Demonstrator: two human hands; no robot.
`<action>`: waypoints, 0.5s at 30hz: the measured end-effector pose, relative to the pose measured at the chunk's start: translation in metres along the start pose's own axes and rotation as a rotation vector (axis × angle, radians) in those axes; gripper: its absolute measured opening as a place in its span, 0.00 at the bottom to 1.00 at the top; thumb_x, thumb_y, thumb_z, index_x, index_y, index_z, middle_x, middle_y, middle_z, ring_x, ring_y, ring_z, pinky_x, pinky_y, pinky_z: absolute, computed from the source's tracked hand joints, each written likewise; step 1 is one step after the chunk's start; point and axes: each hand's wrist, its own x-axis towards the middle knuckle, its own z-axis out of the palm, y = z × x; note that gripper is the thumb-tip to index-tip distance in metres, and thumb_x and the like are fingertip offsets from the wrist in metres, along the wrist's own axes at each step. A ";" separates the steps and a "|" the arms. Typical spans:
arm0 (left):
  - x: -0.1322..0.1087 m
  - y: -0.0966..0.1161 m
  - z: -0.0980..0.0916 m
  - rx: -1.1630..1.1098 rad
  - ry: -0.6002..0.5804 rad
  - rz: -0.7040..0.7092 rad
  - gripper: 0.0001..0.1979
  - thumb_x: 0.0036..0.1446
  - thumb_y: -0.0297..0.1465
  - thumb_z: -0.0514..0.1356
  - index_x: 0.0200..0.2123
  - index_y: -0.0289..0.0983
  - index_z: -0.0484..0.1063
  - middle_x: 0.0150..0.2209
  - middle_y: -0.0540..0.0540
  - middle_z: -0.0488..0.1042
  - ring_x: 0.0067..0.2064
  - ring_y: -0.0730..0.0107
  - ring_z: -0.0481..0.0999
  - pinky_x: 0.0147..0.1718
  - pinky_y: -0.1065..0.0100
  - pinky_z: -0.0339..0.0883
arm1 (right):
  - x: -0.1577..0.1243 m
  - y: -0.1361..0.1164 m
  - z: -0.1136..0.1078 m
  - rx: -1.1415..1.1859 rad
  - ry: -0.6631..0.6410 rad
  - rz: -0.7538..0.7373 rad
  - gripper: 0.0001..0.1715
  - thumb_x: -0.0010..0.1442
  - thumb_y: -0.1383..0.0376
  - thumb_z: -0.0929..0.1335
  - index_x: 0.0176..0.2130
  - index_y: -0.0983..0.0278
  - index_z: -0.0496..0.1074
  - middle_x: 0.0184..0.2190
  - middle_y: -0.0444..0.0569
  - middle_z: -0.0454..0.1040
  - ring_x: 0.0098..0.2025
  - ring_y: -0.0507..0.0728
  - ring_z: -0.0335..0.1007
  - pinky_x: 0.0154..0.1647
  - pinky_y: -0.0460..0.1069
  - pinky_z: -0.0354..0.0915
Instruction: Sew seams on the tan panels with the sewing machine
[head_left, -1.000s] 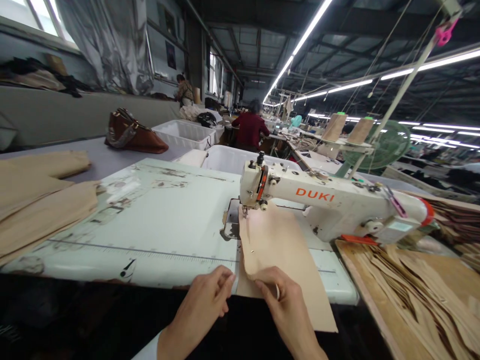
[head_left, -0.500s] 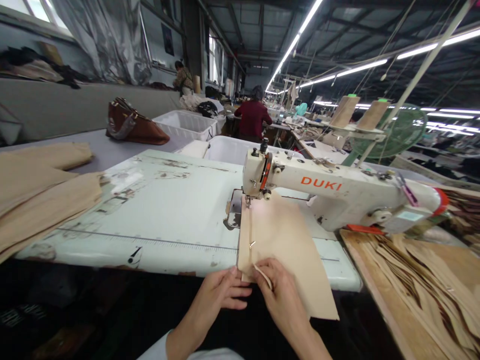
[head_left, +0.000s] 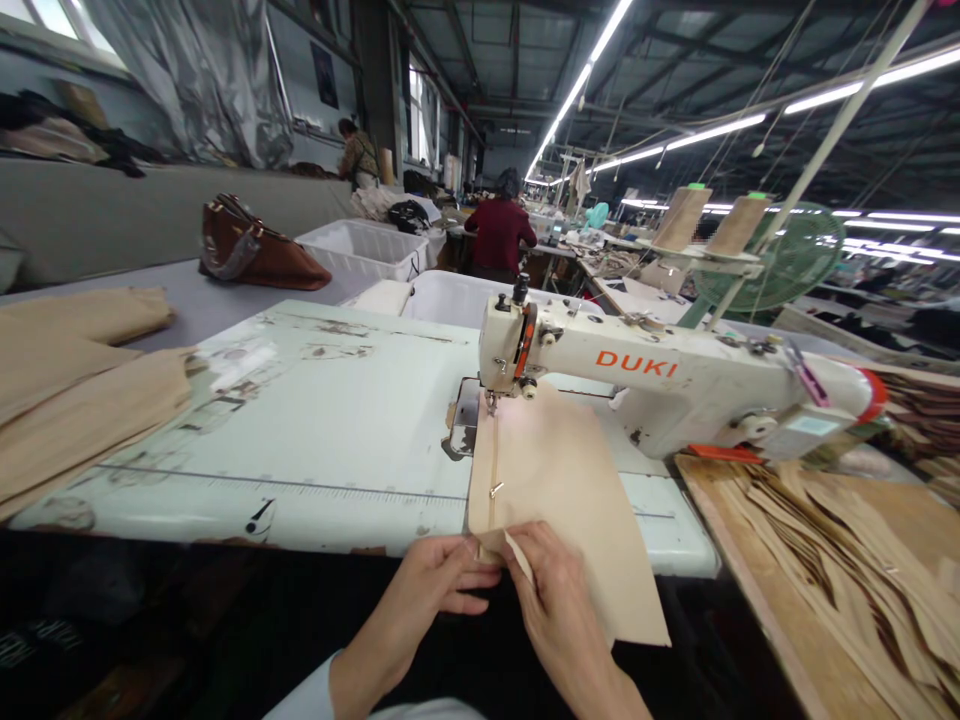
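A tan fabric piece (head_left: 562, 480) with a zipper along its left edge lies on the pale sewing table (head_left: 337, 440). Its far end sits under the needle of the white DUKI sewing machine (head_left: 660, 385). My left hand (head_left: 439, 580) pinches the near left corner of the fabric at the table's front edge. My right hand (head_left: 555, 595) grips the same near end just to the right, thumb on top. The zipper pull (head_left: 495, 490) shows midway along the strip.
Folded tan fabric (head_left: 75, 390) is stacked at the left. More cut tan pieces (head_left: 840, 560) lie on a wooden board at the right. White bins (head_left: 360, 250), a brown bag (head_left: 251, 255), thread cones (head_left: 682, 220) and a green fan stand behind. Other people work farther back.
The fabric's left edge has been straightened toward the needle, showing the zipper strip. Both hands came together at the near end and now pinch it. The view shifted slightly.
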 end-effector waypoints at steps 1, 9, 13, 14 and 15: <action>0.000 0.000 0.000 0.005 -0.003 -0.005 0.29 0.53 0.53 0.64 0.41 0.31 0.79 0.41 0.34 0.80 0.47 0.47 0.79 0.43 0.56 0.73 | -0.001 0.000 0.000 0.000 -0.010 0.001 0.14 0.70 0.70 0.58 0.38 0.62 0.71 0.36 0.47 0.72 0.39 0.54 0.69 0.41 0.48 0.66; 0.000 0.005 0.000 -0.038 -0.056 -0.063 0.19 0.58 0.44 0.62 0.41 0.32 0.79 0.41 0.38 0.80 0.42 0.59 0.80 0.41 0.66 0.71 | -0.012 0.013 0.018 -0.075 0.057 -0.077 0.23 0.57 0.77 0.68 0.49 0.59 0.67 0.42 0.48 0.71 0.44 0.58 0.69 0.45 0.51 0.70; 0.006 0.005 0.001 -0.043 -0.048 -0.133 0.20 0.55 0.44 0.64 0.42 0.33 0.79 0.42 0.40 0.79 0.42 0.59 0.80 0.37 0.70 0.72 | -0.012 0.023 0.022 -0.160 0.075 -0.172 0.27 0.54 0.80 0.62 0.49 0.60 0.68 0.41 0.50 0.71 0.43 0.58 0.69 0.42 0.50 0.71; 0.008 0.004 0.002 -0.032 -0.057 -0.151 0.21 0.54 0.45 0.64 0.42 0.34 0.79 0.41 0.39 0.80 0.42 0.59 0.80 0.35 0.71 0.72 | -0.012 0.026 0.023 -0.181 0.085 -0.193 0.28 0.52 0.81 0.61 0.49 0.60 0.68 0.40 0.51 0.71 0.42 0.58 0.69 0.41 0.50 0.70; 0.010 0.002 0.001 -0.020 -0.073 -0.165 0.22 0.54 0.47 0.64 0.42 0.34 0.80 0.41 0.39 0.80 0.41 0.58 0.80 0.33 0.73 0.72 | -0.012 0.029 0.023 -0.202 0.100 -0.221 0.29 0.52 0.80 0.60 0.49 0.61 0.68 0.40 0.51 0.71 0.42 0.58 0.69 0.40 0.50 0.70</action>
